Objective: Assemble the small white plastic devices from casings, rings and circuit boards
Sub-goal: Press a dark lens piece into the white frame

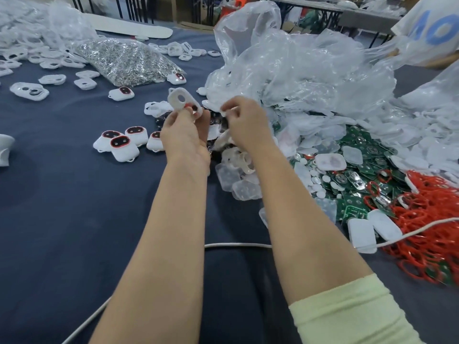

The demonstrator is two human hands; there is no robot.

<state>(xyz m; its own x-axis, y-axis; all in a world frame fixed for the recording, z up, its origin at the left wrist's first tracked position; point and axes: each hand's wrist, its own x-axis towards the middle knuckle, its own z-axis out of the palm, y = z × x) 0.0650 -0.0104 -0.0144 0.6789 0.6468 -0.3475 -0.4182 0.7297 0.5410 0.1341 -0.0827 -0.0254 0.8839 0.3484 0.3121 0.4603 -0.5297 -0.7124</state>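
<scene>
My left hand pinches a white casing with an oval hole, held upright above the blue table; a bit of red shows at its lower edge. My right hand is just to its right, fingers curled, pinching a small white part that is mostly hidden. Several finished white devices with red-ringed dark faces lie left of my hands. Green circuit boards and red rings are heaped at the right. Translucent casings lie under my right wrist.
Crumpled clear plastic bags rise behind my hands. A bag of small metal parts lies at the back left, with loose white casings around it. A white cable crosses the table's front. Another person's sleeve is at the top right.
</scene>
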